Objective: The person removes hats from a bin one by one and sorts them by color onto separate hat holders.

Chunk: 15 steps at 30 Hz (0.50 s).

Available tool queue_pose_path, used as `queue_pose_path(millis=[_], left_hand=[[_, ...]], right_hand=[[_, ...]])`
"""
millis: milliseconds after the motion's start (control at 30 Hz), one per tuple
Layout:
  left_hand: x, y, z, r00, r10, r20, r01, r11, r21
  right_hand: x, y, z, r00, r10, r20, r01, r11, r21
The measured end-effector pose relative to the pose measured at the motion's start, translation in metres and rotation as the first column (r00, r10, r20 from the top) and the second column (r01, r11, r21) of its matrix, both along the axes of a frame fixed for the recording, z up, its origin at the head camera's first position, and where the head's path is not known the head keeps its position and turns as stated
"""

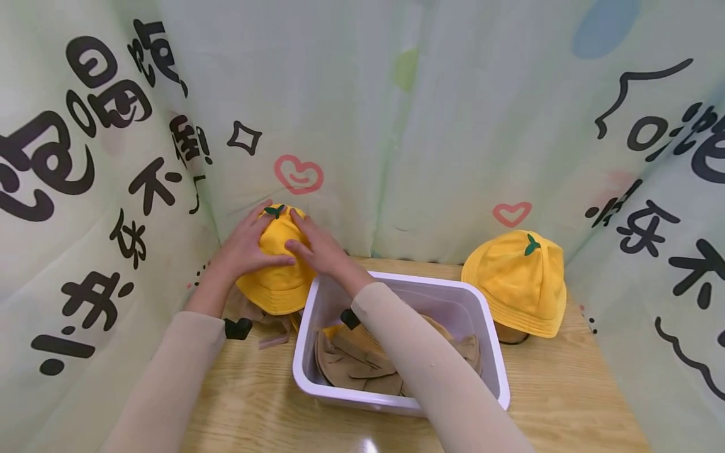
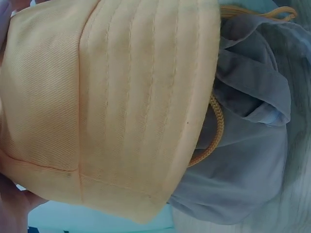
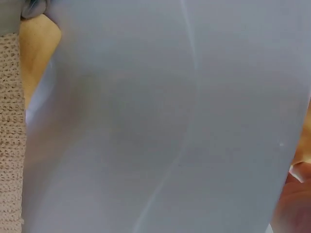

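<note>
A yellow bucket hat (image 1: 279, 292) with a green sprout on its crown stands at the left, its stitched brim (image 2: 146, 97) filling much of the left wrist view. My left hand (image 1: 246, 248) holds the crown from the left, thumb across its front. From the right, my right hand (image 1: 325, 250) holds the same crown, fingers near the sprout. Beneath the brim lies a greyish-beige cloth piece (image 2: 243, 170) with a strap. A yellow cord (image 2: 218, 124) hangs out between brim and cloth. The right wrist view mostly shows a tub wall (image 3: 146, 97).
A pale lilac tub (image 1: 391, 406) holding tan fabric hats (image 1: 362, 365) stands on the wooden table (image 1: 255, 402), under my right forearm. At the right, another yellow bucket hat (image 1: 518, 283) rests on a brown support. A printed curtain (image 1: 351, 126) encloses the back and sides.
</note>
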<state>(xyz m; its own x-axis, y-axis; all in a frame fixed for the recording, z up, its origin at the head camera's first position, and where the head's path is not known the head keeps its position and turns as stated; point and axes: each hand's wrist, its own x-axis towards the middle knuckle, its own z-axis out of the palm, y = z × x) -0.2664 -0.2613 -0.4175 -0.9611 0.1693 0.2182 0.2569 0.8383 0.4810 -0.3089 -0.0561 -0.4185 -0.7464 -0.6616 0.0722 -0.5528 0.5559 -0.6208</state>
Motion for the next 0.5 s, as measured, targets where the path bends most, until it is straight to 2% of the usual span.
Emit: queue_pose_path(millis=[233, 500], left_hand=[[-0.001, 0.006, -0.001, 1.000, -0.007, 0.002, 0.007, 1.000, 0.019], [-0.002, 0.002, 0.002, 1.000, -0.028, -0.012, 0.028, 1.000, 0.000]], right_hand=[[-0.002, 0.013, -0.001, 0.999, 0.022, 0.045, -0.021, 1.000, -0.008], [0.000, 0.027, 0.002, 0.999, 0.043, 0.024, -0.045, 0.998, 0.047]])
